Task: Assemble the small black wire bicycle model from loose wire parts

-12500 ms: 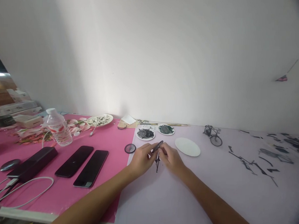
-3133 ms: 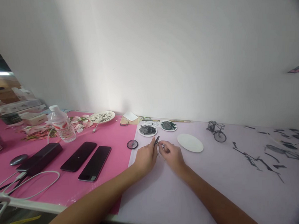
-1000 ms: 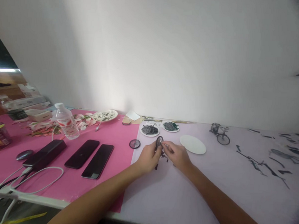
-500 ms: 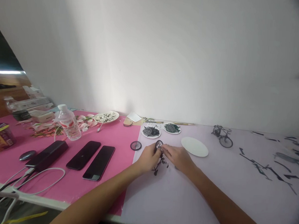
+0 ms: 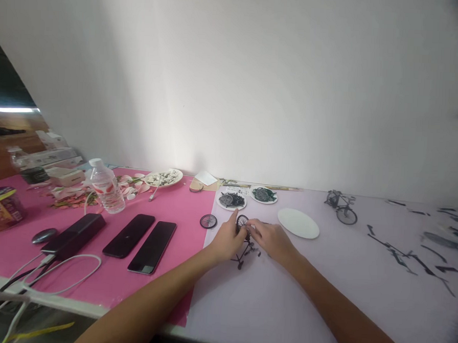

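Pink-and-lilac table (image 5: pixel 291 302) under two phones (image 5: pixel 129 235), a bottle (image 5: pixel 107 189), white plate (image 5: pixel 298 223), spoked wheel (image 5: pixel 208 221) and model bicycle (image 5: pixel 342 208)

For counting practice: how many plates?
4: a plate on the pink surface; a black-parts plate, a green-parts plate and a plain plate on the pale surface.

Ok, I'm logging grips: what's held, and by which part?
A small black model bicycle: the left hand grips it at the spoked wheel; the right hand is there too, its contact hidden.
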`<state>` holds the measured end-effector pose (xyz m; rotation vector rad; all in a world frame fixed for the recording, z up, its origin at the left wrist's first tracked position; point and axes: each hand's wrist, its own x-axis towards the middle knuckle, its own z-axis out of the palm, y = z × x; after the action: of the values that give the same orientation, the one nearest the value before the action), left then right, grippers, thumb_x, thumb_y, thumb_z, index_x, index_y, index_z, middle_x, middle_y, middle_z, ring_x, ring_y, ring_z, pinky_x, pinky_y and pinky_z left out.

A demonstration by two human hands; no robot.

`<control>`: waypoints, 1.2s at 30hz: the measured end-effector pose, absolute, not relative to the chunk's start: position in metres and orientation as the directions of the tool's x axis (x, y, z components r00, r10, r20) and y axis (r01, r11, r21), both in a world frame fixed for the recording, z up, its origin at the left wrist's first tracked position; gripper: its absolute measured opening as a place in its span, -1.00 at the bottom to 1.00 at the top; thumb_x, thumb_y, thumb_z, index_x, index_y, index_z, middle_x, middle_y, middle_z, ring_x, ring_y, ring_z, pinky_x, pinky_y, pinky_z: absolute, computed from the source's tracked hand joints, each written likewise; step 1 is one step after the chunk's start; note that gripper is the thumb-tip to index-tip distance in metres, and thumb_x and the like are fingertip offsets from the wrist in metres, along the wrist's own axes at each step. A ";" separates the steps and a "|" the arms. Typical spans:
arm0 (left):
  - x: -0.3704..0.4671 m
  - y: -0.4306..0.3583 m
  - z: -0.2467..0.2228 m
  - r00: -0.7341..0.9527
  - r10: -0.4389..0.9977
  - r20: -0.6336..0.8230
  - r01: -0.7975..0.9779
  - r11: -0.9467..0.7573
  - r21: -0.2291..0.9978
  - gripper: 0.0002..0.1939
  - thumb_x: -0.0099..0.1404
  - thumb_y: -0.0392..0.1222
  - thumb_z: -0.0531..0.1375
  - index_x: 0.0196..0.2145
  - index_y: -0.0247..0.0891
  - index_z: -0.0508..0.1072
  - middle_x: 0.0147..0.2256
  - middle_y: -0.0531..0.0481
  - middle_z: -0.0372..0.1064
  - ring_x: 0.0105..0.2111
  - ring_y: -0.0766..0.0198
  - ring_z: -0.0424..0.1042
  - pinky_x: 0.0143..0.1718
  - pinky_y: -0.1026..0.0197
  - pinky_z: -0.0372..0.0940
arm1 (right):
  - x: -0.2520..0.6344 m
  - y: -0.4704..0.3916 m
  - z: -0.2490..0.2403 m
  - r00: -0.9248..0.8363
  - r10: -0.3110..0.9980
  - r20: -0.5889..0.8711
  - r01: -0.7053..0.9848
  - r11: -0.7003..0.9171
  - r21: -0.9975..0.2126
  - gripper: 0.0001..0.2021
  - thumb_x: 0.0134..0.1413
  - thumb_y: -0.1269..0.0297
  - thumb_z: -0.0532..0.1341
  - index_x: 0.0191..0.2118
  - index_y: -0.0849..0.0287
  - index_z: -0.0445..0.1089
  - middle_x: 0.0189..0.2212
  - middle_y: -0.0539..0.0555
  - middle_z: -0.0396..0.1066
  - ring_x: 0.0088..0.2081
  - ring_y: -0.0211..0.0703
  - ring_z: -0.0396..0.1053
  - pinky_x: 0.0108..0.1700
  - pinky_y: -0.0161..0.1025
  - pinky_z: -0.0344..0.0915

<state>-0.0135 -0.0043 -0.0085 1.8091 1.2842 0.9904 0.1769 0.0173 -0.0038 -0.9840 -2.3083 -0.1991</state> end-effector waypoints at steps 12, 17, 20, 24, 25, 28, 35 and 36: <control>-0.015 -0.011 -0.005 0.322 0.899 0.296 0.517 -0.429 0.741 -0.31 0.49 -0.12 -0.10 0.44 -0.35 -0.29 -0.42 0.00 0.45 -0.46 0.16 0.42 -0.38 0.21 0.23 | 0.177 0.014 -0.001 -0.524 0.648 0.552 0.691 0.703 -0.168 -0.81 0.36 0.24 0.12 -0.11 0.11 0.48 -0.60 -0.03 0.44 -0.60 -0.24 0.34 -0.47 -0.35 0.11; -0.015 -0.012 -0.006 0.351 0.887 0.300 0.527 -0.452 0.720 -0.36 0.51 -0.12 -0.14 0.43 -0.34 -0.26 -0.38 -0.06 0.47 -0.46 0.14 0.42 -0.39 0.21 0.22 | 0.178 0.014 -0.002 -0.524 0.653 0.547 0.715 0.686 -0.136 -0.81 0.36 0.24 0.11 -0.12 0.12 0.47 -0.61 -0.05 0.43 -0.63 -0.26 0.30 -0.49 -0.34 0.07; -0.015 -0.013 -0.005 0.350 0.884 0.310 0.512 -0.458 0.727 -0.37 0.52 -0.12 -0.14 0.43 -0.34 -0.25 -0.36 -0.08 0.48 -0.44 0.14 0.43 -0.37 0.20 0.24 | 0.178 0.015 -0.002 -0.521 0.640 0.564 0.722 0.683 -0.108 -0.83 0.36 0.26 0.12 -0.14 0.13 0.45 -0.61 -0.06 0.42 -0.64 -0.27 0.29 -0.50 -0.34 0.05; -0.015 -0.013 -0.003 0.375 0.871 0.316 0.469 -0.473 0.746 -0.39 0.52 -0.13 -0.15 0.42 -0.34 -0.22 -0.36 -0.08 0.49 -0.42 0.14 0.45 -0.33 0.18 0.28 | 0.177 0.014 -0.002 -0.515 0.628 0.584 0.718 0.688 -0.105 -0.85 0.33 0.27 0.14 -0.15 0.13 0.45 -0.62 -0.07 0.41 -0.63 -0.27 0.30 -0.49 -0.34 0.06; -0.015 -0.013 -0.003 0.381 0.870 0.315 0.465 -0.474 0.748 -0.40 0.52 -0.13 -0.15 0.42 -0.33 -0.21 -0.35 -0.08 0.49 -0.41 0.13 0.45 -0.32 0.18 0.28 | 0.177 0.014 -0.002 -0.515 0.626 0.585 0.717 0.689 -0.106 -0.86 0.33 0.28 0.14 -0.16 0.13 0.45 -0.62 -0.07 0.41 -0.63 -0.28 0.30 -0.49 -0.34 0.07; -0.015 -0.012 -0.004 0.372 0.878 0.302 0.481 -0.460 0.746 -0.40 0.52 -0.11 -0.14 0.41 -0.31 -0.19 -0.34 -0.09 0.49 -0.42 0.12 0.45 -0.33 0.17 0.28 | 0.177 0.013 0.000 -0.525 0.610 0.593 0.711 0.698 -0.089 -0.85 0.34 0.28 0.14 -0.16 0.13 0.46 -0.62 -0.07 0.40 -0.63 -0.29 0.30 -0.49 -0.35 0.07; -0.015 -0.015 -0.001 0.335 0.898 0.285 0.524 -0.429 0.736 -0.38 0.51 -0.09 -0.12 0.42 -0.32 -0.16 -0.39 -0.08 0.46 -0.46 0.13 0.40 -0.37 0.19 0.22 | 0.178 0.014 0.000 -0.562 0.567 0.602 0.708 0.706 -0.005 -0.86 0.35 0.32 0.12 -0.17 0.16 0.43 -0.61 -0.07 0.41 -0.61 -0.30 0.32 -0.52 -0.33 0.01; -0.015 -0.015 -0.001 0.322 0.904 0.282 0.518 -0.417 0.747 -0.37 0.50 -0.08 -0.10 0.42 -0.31 -0.14 -0.39 -0.07 0.47 -0.45 0.13 0.41 -0.37 0.20 0.22 | 0.178 0.014 0.000 -0.559 0.569 0.603 0.713 0.701 0.001 -0.87 0.35 0.33 0.13 -0.17 0.16 0.43 -0.61 -0.07 0.40 -0.61 -0.30 0.33 -0.52 -0.32 0.01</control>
<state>-0.0151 -0.0148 -0.0008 2.0571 1.2491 0.9441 0.1779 0.0139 -0.0003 -0.9764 -2.3289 -0.3293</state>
